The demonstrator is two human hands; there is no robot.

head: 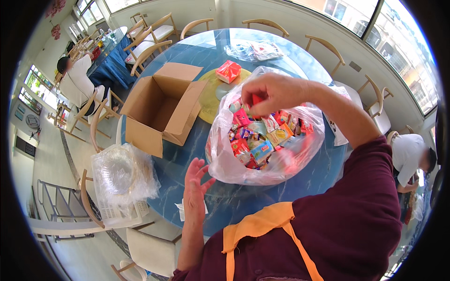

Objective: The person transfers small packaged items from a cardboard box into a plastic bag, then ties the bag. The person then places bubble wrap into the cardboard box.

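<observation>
A large clear plastic bag (225, 165), full of small wrapped candies and snacks (262, 151), lies open on the round blue marble-patterned table (225, 214). Over the bag's far part, my right hand (277, 95) has its fingers curled around a small red packet (258, 100). My left hand (197, 186) is raised beside the bag's near left edge, fingers apart and holding nothing. An open, empty-looking cardboard box (165, 109) stands left of the bag. Behind the bag, a red packet (228, 71) rests on a yellow round piece (209, 102).
Clear plastic packages (255, 51) lie at the table's far side. A white crate (119, 210) holding plastic-wrapped things (123, 172) is at the left. Wooden chairs (265, 24) surround the table. One person (79, 75) sits far left; another (409, 158) is at the right.
</observation>
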